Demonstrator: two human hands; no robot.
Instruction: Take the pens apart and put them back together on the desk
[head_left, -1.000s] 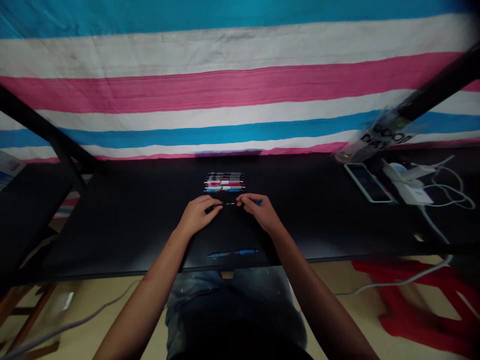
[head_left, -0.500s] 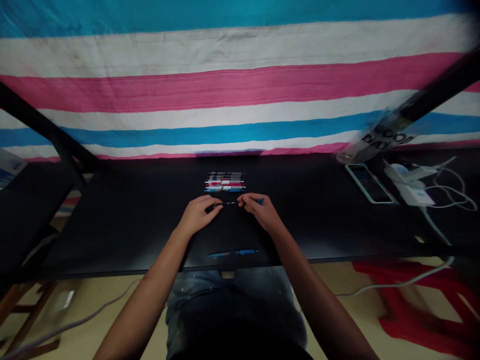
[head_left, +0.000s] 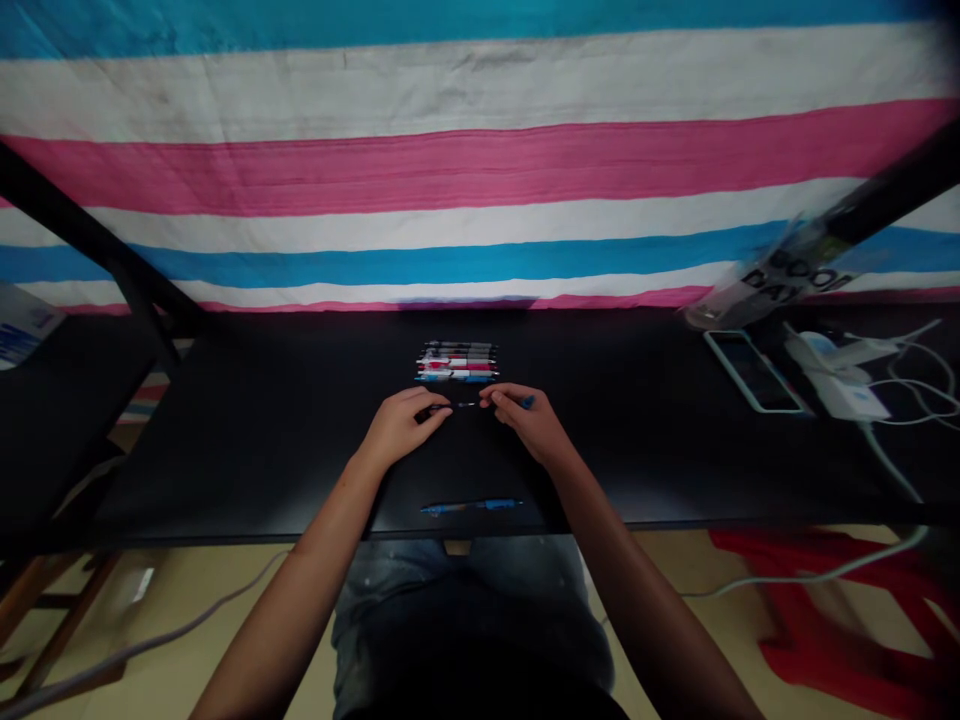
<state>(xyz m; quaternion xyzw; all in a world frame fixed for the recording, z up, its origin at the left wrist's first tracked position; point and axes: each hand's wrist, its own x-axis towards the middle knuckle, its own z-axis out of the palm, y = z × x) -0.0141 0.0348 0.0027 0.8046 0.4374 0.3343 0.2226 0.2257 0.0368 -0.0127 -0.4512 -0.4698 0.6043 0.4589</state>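
Observation:
My left hand [head_left: 405, 422] is closed, pinching a slim dark pen piece, probably a refill [head_left: 465, 404], whose thin pale tip points right. Just across a small gap, my right hand [head_left: 519, 410] is also closed, around a blue pen barrel [head_left: 528, 402] that shows above the fingers; most of it is hidden. Beyond both hands lies a row of several pens [head_left: 457, 362] in black, grey, red, white and blue. One blue pen [head_left: 472, 506] rests near the table's front edge, between my forearms.
The black table [head_left: 247, 430] meets a striped cloth [head_left: 465, 170] at the back. On the right are a phone [head_left: 754, 372], a white power strip [head_left: 836, 380] with cables and a clear plastic bag or wrapper [head_left: 765, 275] with lettering. A red stool [head_left: 817, 650] stands below the table.
The view has turned slightly, so things sit a little further right in the picture. Both hands keep their hold and their small gap; the pens lie as before.

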